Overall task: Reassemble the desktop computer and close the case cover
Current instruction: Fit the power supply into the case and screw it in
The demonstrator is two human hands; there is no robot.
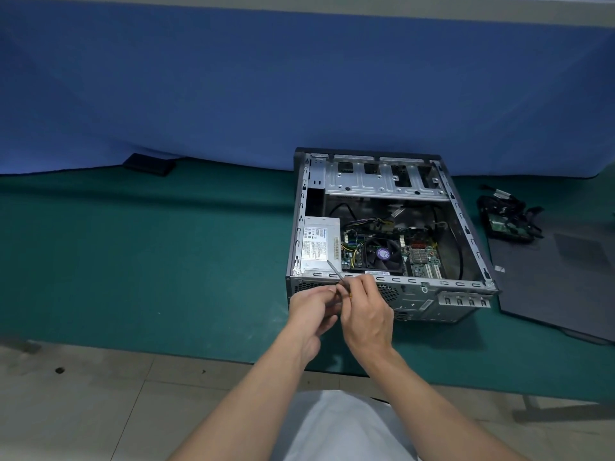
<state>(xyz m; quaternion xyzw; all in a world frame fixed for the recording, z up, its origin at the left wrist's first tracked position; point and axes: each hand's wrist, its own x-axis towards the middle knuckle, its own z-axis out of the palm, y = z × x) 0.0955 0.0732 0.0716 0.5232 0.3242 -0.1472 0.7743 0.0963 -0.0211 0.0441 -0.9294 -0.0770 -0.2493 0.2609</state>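
The open desktop case (466, 224) lies on its side on the green table, showing the power supply (321, 247), the CPU fan (382, 253) and the motherboard. In front of its near left corner, my right hand (367, 311) grips a screwdriver (335, 269) whose metal shaft points up and left over the case rim. My left hand (311, 302) is curled beside it, its fingertips pinching at the screwdriver near the handle. The dark case cover (559, 281) lies flat on the table to the right of the case.
A loose part with a bundle of black cables (509, 221) sits on the cover's far end. A small black object (149, 164) lies at the back left against the blue cloth backdrop. The green table (149, 261) stretches to the left; its front edge is near my body.
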